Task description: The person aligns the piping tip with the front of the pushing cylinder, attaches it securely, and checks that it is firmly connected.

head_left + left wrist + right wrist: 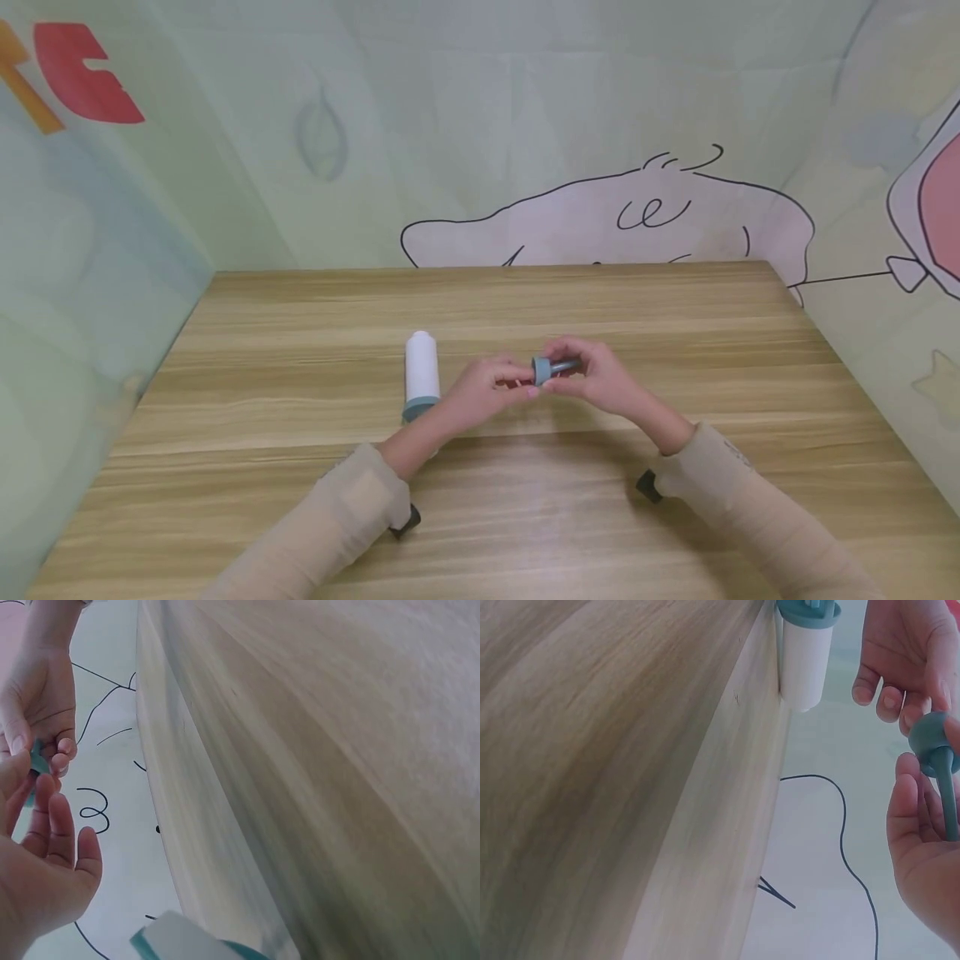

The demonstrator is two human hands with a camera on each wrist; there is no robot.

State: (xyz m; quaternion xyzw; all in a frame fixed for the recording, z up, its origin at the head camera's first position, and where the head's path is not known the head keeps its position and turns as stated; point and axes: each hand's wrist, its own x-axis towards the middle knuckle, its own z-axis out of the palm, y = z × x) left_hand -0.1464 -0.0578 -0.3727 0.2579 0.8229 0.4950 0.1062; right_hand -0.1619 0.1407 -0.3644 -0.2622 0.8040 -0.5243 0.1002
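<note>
In the head view, my right hand [603, 383] pinches a small blue-green part [542, 372], a rounded cap with a thin stem that runs back into the palm. Across from it, my left hand [487, 385] has its thumb and fingertips on the cap's open side. The right wrist view shows the cap's rounded bulb [931, 739] and its stem between the two hands. Close to my left forearm is a white cylinder [422, 367] with a blue-green end towards me and a small nub at the far end. Fingers partly cover the cap.
Beneath the hands is a wood-grain table [300, 333]. A printed cloth wall [480, 125] with cartoon drawings stands behind it and at both sides. Dark camera pieces [649, 487] stick out at both sleeves.
</note>
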